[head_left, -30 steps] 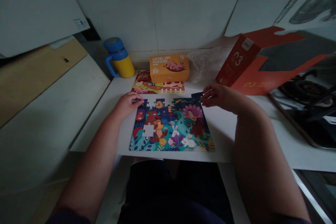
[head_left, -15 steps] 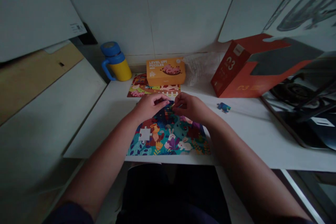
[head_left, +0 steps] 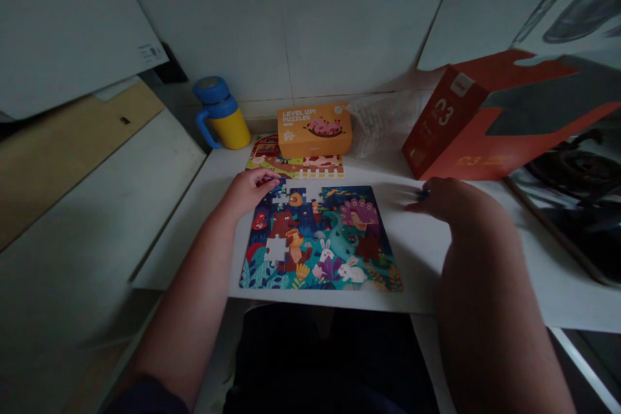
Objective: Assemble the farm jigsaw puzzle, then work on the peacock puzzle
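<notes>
A colourful jigsaw puzzle [head_left: 334, 242] with animals lies on the white counter [head_left: 460, 272] in front of me. It has a gap at its lower left and gaps along its top edge. My left hand [head_left: 250, 189] rests with its fingers flat on the puzzle's top left corner. My right hand [head_left: 449, 204] is off to the right of the puzzle, smeared by motion. Its fingertips are at a small blue loose piece [head_left: 423, 193] on the counter, and I cannot tell whether they grip it.
Behind the puzzle stand an orange puzzle box [head_left: 314, 130] on a second picture sheet [head_left: 272, 165], a blue and yellow mug [head_left: 220, 114], a clear plastic bag [head_left: 383, 119] and a big red box [head_left: 485, 116]. A stove [head_left: 577, 194] lies at the right.
My right hand has left the top middle of the puzzle and swung right to the loose piece. My left hand has drawn back to the puzzle's top left corner.
</notes>
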Demonstrator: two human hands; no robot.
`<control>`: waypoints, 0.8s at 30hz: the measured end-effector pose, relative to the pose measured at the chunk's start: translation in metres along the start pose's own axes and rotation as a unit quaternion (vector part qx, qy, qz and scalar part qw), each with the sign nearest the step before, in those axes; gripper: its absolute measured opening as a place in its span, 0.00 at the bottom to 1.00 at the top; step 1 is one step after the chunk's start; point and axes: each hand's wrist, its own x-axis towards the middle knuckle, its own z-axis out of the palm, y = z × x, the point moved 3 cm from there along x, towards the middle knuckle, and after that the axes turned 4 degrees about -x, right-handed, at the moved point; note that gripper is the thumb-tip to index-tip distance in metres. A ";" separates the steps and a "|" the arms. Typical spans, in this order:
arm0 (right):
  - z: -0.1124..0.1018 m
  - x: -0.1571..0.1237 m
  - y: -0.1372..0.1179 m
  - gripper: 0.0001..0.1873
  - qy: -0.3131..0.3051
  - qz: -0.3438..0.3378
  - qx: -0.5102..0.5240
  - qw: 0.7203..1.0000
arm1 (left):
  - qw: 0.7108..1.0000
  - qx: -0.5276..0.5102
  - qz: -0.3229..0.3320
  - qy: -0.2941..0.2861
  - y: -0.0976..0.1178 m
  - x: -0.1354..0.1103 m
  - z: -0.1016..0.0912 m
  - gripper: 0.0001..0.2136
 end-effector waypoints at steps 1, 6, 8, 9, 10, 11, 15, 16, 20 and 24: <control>-0.001 -0.001 0.004 0.20 -0.009 0.023 -0.036 0.999 | 1.000 0.009 0.003 -0.005 0.001 0.000 0.001 0.16; -0.011 -0.012 0.003 0.15 -0.057 0.041 -0.027 0.997 | 0.999 0.025 0.016 -0.025 0.000 0.000 0.002 0.13; -0.014 -0.015 0.001 0.16 -0.074 0.049 -0.014 0.996 | 0.999 0.035 0.013 -0.036 0.000 0.000 0.003 0.13; -0.015 -0.016 0.001 0.16 -0.084 0.054 -0.007 0.995 | 0.998 0.038 0.011 -0.040 -0.001 0.000 0.003 0.12; -0.015 -0.016 0.000 0.17 -0.092 0.057 0.005 0.994 | 0.998 0.039 0.009 -0.041 -0.001 0.000 0.004 0.12; -0.015 -0.016 0.000 0.18 -0.099 0.055 0.015 0.993 | 0.999 0.037 0.007 -0.039 -0.001 0.000 0.004 0.12; -0.012 -0.014 0.002 0.23 -0.116 0.044 0.025 0.992 | 0.999 0.016 -0.003 -0.037 -0.003 0.000 0.005 0.13; -0.012 -0.014 0.002 0.23 -0.116 0.042 0.023 0.992 | 0.999 0.007 -0.005 -0.037 -0.004 0.001 0.006 0.13; -0.012 -0.014 0.002 0.23 -0.114 0.034 0.034 0.992 | 0.999 -0.033 -0.006 -0.043 -0.006 0.001 0.008 0.14; -0.014 -0.013 0.000 0.19 -0.098 0.028 0.049 0.994 | 0.998 -0.035 -0.011 -0.056 -0.010 0.001 0.010 0.13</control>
